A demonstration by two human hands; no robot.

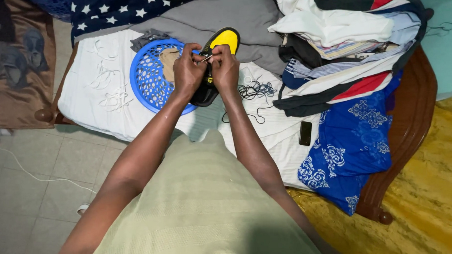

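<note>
A black shoe with a yellow toe [222, 39] lies over the white cloth, toe pointing away from me. My left hand [187, 72] and my right hand [225, 68] are both closed over its middle, pinching a thin white lace end between the fingertips. The hands hide most of the shoe's upper. A tangle of dark lace [255, 90] lies just right of my right hand.
A round blue perforated basket lid [145, 83] lies left of the shoe. White laces [108, 89] are strewn on the white cloth. A heap of clothes [341, 40] and blue patterned fabric [355, 143] fill the right. A black phone [305, 133] rests nearby.
</note>
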